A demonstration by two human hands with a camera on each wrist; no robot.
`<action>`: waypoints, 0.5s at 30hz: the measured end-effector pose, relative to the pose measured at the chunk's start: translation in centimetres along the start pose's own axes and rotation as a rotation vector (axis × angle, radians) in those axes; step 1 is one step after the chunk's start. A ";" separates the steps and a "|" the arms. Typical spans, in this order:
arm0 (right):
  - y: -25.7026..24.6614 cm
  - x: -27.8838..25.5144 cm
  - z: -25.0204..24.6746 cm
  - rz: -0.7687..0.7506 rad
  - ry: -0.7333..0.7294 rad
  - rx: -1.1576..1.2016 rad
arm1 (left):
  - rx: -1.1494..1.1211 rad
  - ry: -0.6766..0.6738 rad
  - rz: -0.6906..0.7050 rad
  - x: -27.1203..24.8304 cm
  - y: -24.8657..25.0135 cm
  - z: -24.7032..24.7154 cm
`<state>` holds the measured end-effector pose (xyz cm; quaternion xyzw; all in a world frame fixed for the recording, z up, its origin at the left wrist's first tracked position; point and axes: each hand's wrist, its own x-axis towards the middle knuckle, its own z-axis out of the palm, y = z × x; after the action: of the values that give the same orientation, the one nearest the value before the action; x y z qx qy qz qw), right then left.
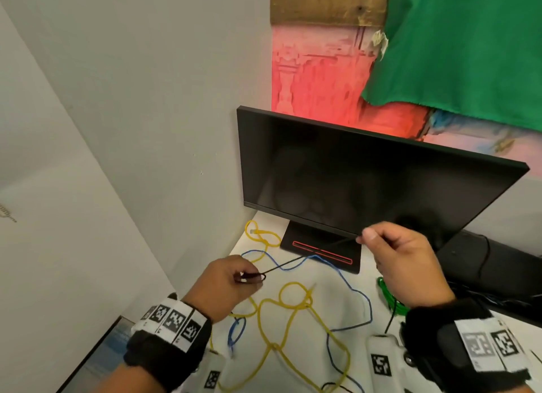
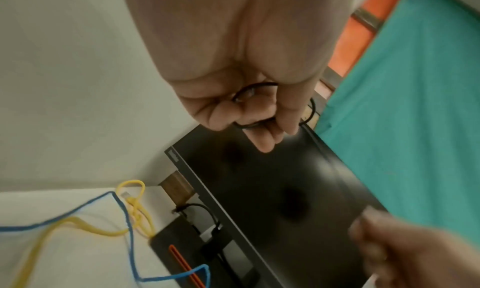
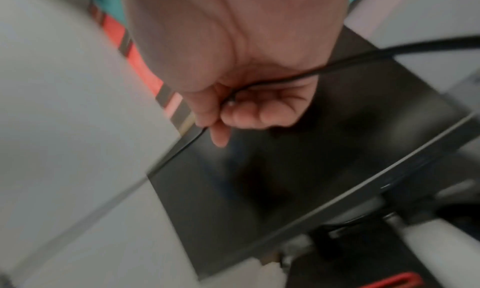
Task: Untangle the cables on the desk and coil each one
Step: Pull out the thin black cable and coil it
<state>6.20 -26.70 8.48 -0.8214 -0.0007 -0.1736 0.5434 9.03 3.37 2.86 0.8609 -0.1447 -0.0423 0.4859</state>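
**Head view: black cable mid-coil, held off the desk between both hands**

Head view: left hand (image 1: pixel 227 284) has its fingers curled round small loops of the black cable (image 1: pixel 296 260), which reads as the coil being built there. Left wrist view confirms loops (image 2: pixel 255 106) wrapped inside the closed fingers. Right hand (image 1: pixel 401 257) pinches the same cable between thumb and forefinger further along, held up in front of the monitor (image 1: pixel 366 181); the span between the hands is taut, likely to keep the feed straight for the next wrap. Right wrist view shows the cable (image 3: pixel 337 67) running across the palm and trailing off right, blurry.

Yellow cable (image 1: pixel 281 319) and blue cable (image 1: pixel 346 290) lie crossed and looped on the white desk (image 1: pixel 316 284), untouched, still tangled. Green cable (image 1: pixel 387 293) sits bunched by the right wrist, looks already coiled, though partly hidden. Judgement: the black one is in hand; yellow and blue remain.
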 end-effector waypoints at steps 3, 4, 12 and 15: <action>3.2 -0.3 0.3 0.095 -0.002 -0.294 | -0.274 0.091 -0.115 0.5 0.4 0.3; 4.4 -0.5 0.4 0.152 -0.049 -0.425 | -0.336 0.067 -0.140 0.5 0.6 0.3; 8.9 -2.3 0.7 0.517 -0.320 -0.886 | -1.066 0.255 -0.330 1.7 1.0 -2.1; 7.8 -3.3 3.0 0.376 -0.338 -0.837 | -0.925 0.208 -0.306 1.8 2.2 -0.8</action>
<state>5.39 -26.58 -0.44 -0.9719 0.1293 0.0782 0.1808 10.52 2.47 5.28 0.5663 0.0663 -0.0865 0.8169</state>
